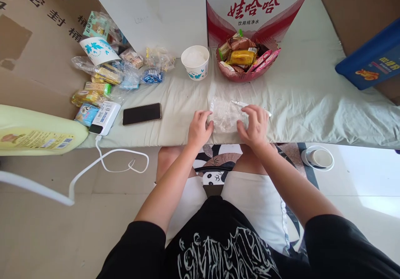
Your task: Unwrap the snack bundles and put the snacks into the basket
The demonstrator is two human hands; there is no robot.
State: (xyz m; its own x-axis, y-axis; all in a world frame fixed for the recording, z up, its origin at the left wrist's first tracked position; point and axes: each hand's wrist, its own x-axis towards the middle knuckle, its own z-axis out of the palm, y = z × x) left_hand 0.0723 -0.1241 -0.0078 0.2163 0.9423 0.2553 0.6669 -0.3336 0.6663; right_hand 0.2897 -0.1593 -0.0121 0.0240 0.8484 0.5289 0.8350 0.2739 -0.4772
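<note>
my left hand [200, 125] and right hand [253, 125] each pinch one side of a clear plastic bag [225, 116], fingers curled shut on it, flat on the sheet at the near edge so it stays spread. w/ a thin white pen [250, 106] just behind the right fingers. 1 paper cup [195, 62], 1 red basket [246, 75] of snacks, 1 phone [141, 113] off to the left.

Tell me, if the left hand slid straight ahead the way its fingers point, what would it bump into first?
The left hand already touches the clear plastic bag. Its fingers point up and slightly right, so it would probably push across the bag first; beyond that stands the white paper cup, though depth is hard to judge.
</note>
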